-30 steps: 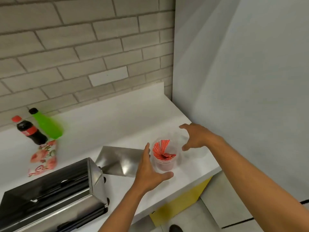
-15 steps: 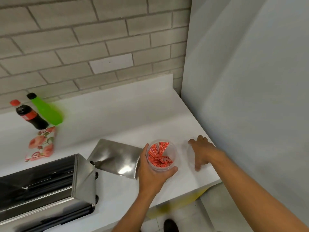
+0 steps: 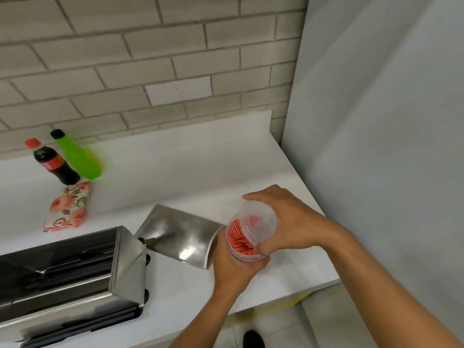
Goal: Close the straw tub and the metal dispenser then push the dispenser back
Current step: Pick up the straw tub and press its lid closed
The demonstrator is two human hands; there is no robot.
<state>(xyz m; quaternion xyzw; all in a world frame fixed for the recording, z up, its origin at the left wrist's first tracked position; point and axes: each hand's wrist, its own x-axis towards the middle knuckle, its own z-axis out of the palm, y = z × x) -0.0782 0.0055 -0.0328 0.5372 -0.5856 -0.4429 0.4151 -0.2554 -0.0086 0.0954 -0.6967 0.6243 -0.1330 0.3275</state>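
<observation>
- Straw tub (image 3: 241, 244): clear round plastic tub packed with red straws standing on end. It sits near the front right corner of the white counter (image 3: 175, 172), just to the right of the dispenser's flap.
- Left hand (image 3: 233, 267): wrapped around the tub from the near side, fingers curled on the wall, thumb up along its left side. The grip looks firm.
- Right hand (image 3: 288, 222): partly closed on a clear lid (image 3: 258, 222), thumb at the near edge, fingers spread over the far edge.
- The lid is held tilted over the tub's mouth. It covers the right part of the opening; the left part is open and the straws show there. Not seated.
- Metal dispenser (image 3: 65, 277): shiny box at the front left of the counter, top open, dark interior visible.
- Its metal flap (image 3: 180, 237) lies swung out to the right, flat on the counter, its right edge touching or very near the left hand.
- Back left: cola bottle (image 3: 54, 163) with red cap, and a green bottle (image 3: 77, 156) with black cap just beside it. A floral packet (image 3: 67, 207) lies in front of them.
- Brick wall (image 3: 150, 59) behind; a plain grey panel (image 3: 376, 121) to the right.
</observation>
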